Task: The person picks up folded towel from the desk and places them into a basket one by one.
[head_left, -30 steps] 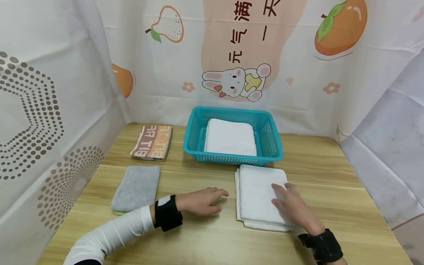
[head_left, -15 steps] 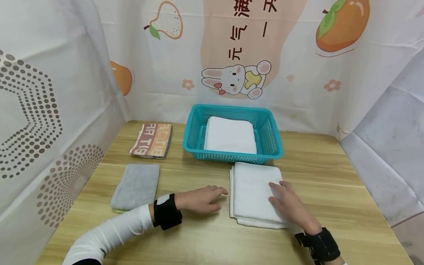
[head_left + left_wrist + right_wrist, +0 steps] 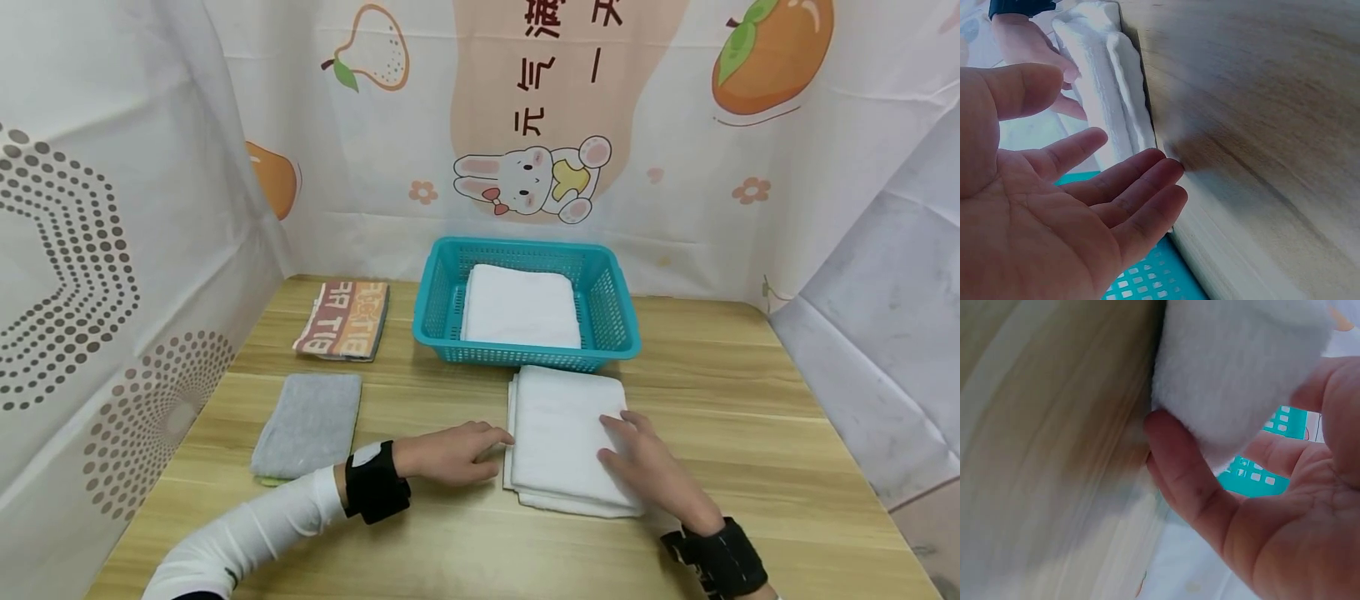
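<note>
A folded white towel (image 3: 562,433) lies in layers on the table in front of the basket. My right hand (image 3: 663,475) holds its right side, thumb and a finger over the top. In the right wrist view, other fingers (image 3: 1179,469) curl round the towel's edge (image 3: 1222,381) close to the tabletop. My left hand (image 3: 453,454) is at the towel's left edge, its index fingertip there; I cannot tell if it touches. The left wrist view shows that palm (image 3: 1041,231) with loosely bent fingers and nothing in them.
Behind the towel stands a teal perforated basket (image 3: 630,333) with folded white towels (image 3: 521,308) inside. At the left lie a folded grey towel (image 3: 309,425) and an orange patterned cloth (image 3: 345,321). Printed fabric (image 3: 360,192) hangs round the table (image 3: 450,550).
The white towel has slid left across the table with my right hand, up to the fingertips of my left hand. The left hand has stayed nearly in place.
</note>
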A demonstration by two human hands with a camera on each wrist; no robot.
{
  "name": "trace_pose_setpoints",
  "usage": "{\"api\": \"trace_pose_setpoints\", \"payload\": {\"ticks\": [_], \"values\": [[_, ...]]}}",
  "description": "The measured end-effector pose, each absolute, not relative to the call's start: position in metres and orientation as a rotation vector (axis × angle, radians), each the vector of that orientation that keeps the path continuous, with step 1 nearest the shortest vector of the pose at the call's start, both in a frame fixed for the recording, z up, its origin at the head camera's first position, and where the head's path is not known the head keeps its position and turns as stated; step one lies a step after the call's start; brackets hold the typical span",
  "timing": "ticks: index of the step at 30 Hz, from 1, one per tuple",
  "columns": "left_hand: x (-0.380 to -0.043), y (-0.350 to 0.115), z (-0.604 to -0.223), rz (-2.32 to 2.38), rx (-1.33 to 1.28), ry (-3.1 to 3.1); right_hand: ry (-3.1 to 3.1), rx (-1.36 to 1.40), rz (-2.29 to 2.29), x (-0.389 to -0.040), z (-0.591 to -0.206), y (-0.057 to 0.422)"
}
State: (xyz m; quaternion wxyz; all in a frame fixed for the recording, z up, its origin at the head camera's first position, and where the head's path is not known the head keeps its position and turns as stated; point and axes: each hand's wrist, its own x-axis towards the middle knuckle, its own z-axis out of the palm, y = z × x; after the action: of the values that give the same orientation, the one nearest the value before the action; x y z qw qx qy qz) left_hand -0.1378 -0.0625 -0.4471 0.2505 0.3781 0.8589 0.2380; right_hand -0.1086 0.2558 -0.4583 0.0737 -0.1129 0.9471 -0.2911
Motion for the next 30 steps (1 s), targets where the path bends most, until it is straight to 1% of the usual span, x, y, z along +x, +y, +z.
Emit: {"api": "trace_pose_setpoints", "payload": {"ticks": [20, 30], "values": [[-0.137, -0.068, -0.445, 0.705, 1.018, 2.349, 2.812, -0.375, -0.993, -0.106, -0.462, 0.244], [-0.139, -0.072, -0.448, 0.798, 0.9, 2.333, 2.794, -0.416, -1.043, -0.107, -0.463, 0.239]]}}
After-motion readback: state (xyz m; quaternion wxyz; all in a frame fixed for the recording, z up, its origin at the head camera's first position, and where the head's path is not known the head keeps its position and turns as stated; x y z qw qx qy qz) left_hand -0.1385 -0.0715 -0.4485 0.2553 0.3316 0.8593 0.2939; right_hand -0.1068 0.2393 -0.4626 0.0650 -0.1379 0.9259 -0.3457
